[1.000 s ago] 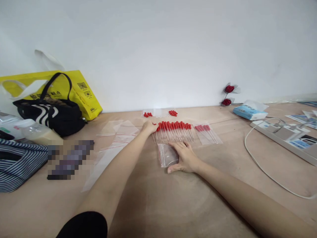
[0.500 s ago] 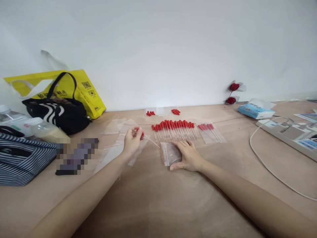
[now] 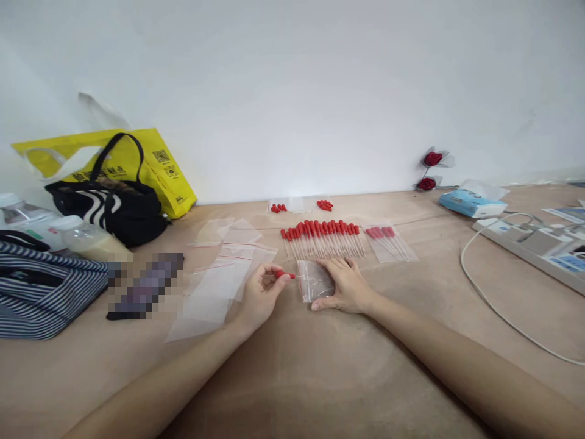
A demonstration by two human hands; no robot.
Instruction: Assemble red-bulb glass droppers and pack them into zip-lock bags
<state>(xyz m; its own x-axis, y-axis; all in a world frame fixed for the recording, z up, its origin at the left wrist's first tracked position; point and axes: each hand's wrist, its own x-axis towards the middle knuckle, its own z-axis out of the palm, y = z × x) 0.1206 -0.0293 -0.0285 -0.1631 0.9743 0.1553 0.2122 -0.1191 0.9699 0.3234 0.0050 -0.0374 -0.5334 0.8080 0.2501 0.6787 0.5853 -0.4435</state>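
My left hand pinches a dropper by its red rubber bulb, with the thin stem pointing right. The stem's tip reaches the mouth of a small clear zip-lock bag and seems to be inside it. On the bag's right side, my right hand curls round it, thumb at the near edge and fingers at the far edge. Just behind lies a row of droppers with red bulbs. A filled bag of several droppers rests to their right.
Flat zip-lock bags overlap on the left. Loose red bulbs lie by the wall. Further left are a striped bag, a black bag and a yellow bag. A tissue pack and power strip with cable sit right.
My left hand has moved right and nearer to me, bringing the dropper from a slanted hold to a level one with its tip at the bag's mouth. My right hand stays at the bag.
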